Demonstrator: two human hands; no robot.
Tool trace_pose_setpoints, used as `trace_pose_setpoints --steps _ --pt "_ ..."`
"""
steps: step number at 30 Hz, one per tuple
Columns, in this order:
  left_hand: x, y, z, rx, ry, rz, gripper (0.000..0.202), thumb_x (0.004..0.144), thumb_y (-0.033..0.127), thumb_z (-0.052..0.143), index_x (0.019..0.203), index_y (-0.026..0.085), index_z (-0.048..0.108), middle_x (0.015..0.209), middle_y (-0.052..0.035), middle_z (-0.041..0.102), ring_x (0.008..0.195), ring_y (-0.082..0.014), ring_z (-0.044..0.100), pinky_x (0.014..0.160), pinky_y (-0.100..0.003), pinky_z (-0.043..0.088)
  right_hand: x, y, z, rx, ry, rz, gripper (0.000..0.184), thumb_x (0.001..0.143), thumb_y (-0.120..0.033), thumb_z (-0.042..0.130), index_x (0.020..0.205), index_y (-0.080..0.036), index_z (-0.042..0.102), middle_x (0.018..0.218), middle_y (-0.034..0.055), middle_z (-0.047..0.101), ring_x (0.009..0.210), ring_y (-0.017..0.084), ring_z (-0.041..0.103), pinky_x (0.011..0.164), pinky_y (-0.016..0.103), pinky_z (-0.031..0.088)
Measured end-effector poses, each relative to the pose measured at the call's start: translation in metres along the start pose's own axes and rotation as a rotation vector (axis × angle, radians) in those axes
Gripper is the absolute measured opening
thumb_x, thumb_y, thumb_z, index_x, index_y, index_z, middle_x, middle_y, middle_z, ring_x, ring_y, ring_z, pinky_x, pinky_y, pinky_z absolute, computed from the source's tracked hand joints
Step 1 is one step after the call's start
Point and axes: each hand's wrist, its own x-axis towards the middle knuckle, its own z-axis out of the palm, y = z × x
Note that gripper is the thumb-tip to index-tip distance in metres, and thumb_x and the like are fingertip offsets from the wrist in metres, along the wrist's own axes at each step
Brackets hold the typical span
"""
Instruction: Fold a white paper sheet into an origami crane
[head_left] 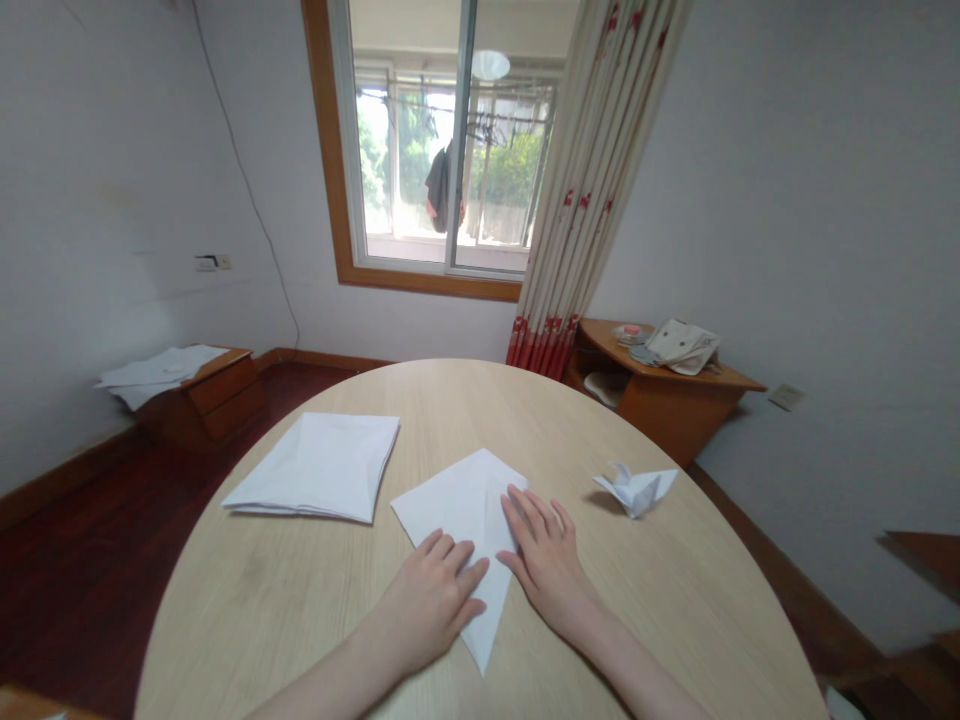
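White, kite-shaped folded paper [457,495] lies on the round, pale-wood bench [480,400] before me. My left grip [431,602], open, fingers slightly bent, rests over its lower left; my right grip [549,555], open, touches its right edge. Square white paper stack [330,465] to the left; small folded white-paper bird [636,491] right.

The head camera looks forward and down across the table [562,440], left hand [431,592] and right hand [550,560] close at lower centre, window [452,200] farther off at upper centre.

My left hand [433,597] and right hand [549,560] are bare, with slim fingers [523,511]; my bare forearms [337,665] taper smoothly to narrow wrists [589,612].
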Motion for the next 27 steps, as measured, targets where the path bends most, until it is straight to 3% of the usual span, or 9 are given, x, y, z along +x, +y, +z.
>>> trace_pose_setpoints --steps 10,16,19,21,27 --pt "0.001 0.002 -0.001 0.031 0.001 -0.04 0.033 0.093 0.035 0.052 0.124 0.022 0.049 0.109 -0.007 0.057 0.098 -0.0264 0.051 0.087 -0.043 0.044 0.004 0.004 -0.004 -0.037 0.024 0.039 0.047 0.096 -0.036 0.042 0.139 -0.017 0.039 0.136 0.0151 0.051 0.126 0.028 0.04 0.106 0.049 0.022" --pt "0.002 -0.001 -0.003 0.021 0.0 -0.062 0.031 0.094 0.033 0.051 0.124 0.023 0.05 0.112 -0.0072 0.057 0.099 -0.0259 0.052 0.085 -0.041 0.044 0.006 0.008 -0.015 0.016 -0.007 0.073 0.025 0.095 -0.034 0.046 0.113 -0.019 0.055 0.118 0.0118 0.06 0.115 0.026 0.049 0.103 0.047 0.026" --pt "0.002 -0.004 -0.001 -0.019 0.02 -0.038 0.032 0.093 0.032 0.053 0.124 0.023 0.051 0.116 -0.0077 0.057 0.102 -0.0257 0.053 0.088 -0.042 0.045 0.008 0.006 -0.021 0.04 -0.053 0.078 0.013 0.094 -0.028 0.048 0.09 -0.019 0.057 0.102 0.0087 0.063 0.103 0.024 0.055 0.1 0.045 0.028" --pt "0.002 -0.006 0.002 -0.053 0.053 -0.019 0.033 0.092 0.031 0.055 0.124 0.022 0.053 0.124 -0.0093 0.055 0.11 -0.0269 0.052 0.094 -0.044 0.044 0.008 0.003 -0.024 0.038 -0.089 0.063 0.016 0.094 -0.024 0.048 0.081 -0.019 0.056 0.091 0.0067 0.063 0.093 0.024 0.058 0.095 0.044 0.031" --pt "0.001 -0.01 0.013 -0.108 0.042 -0.032 0.038 0.09 0.027 0.059 0.128 0.02 0.053 0.141 -0.0135 0.046 0.129 -0.0303 0.044 0.105 -0.048 0.039 0.005 0.001 -0.021 0.091 -0.15 0.03 0.025 0.097 -0.018 0.039 0.075 -0.019 0.052 0.071 0.0025 0.062 0.071 0.02 0.059 0.072 0.033 0.034"
